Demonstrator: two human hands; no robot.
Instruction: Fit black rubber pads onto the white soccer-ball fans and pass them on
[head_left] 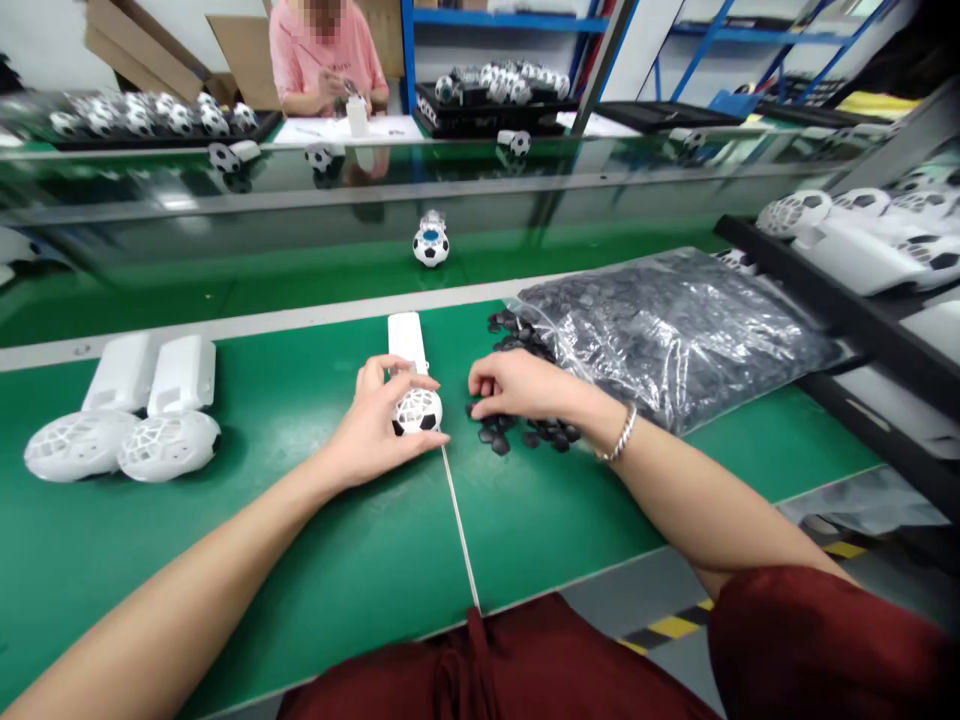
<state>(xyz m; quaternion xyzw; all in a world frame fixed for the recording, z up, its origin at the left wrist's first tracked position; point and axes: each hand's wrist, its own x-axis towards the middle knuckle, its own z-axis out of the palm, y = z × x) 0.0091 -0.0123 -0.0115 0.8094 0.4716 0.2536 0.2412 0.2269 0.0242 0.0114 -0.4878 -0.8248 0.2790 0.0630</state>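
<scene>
A white hand-held fan with a football-patterned round head (417,410) lies on the green table mat (300,560), its handle (406,340) pointing away from me. My left hand (375,425) wraps round the fan's head from the left. My right hand (517,388) rests knuckles-up on a loose heap of small black pieces (525,432), its fingers curled down into them; what the fingertips pinch is hidden. A clear plastic bag full of the same black pieces (667,335) lies just right of that hand, its mouth spilling toward it.
Two white fans with bare lattice heads (124,440) lie at the left. A finished fan (430,245) stands on the conveyor belt beyond. Black trays of fans (862,240) sit at the right. Across the line a person in pink (326,60) works at a bench.
</scene>
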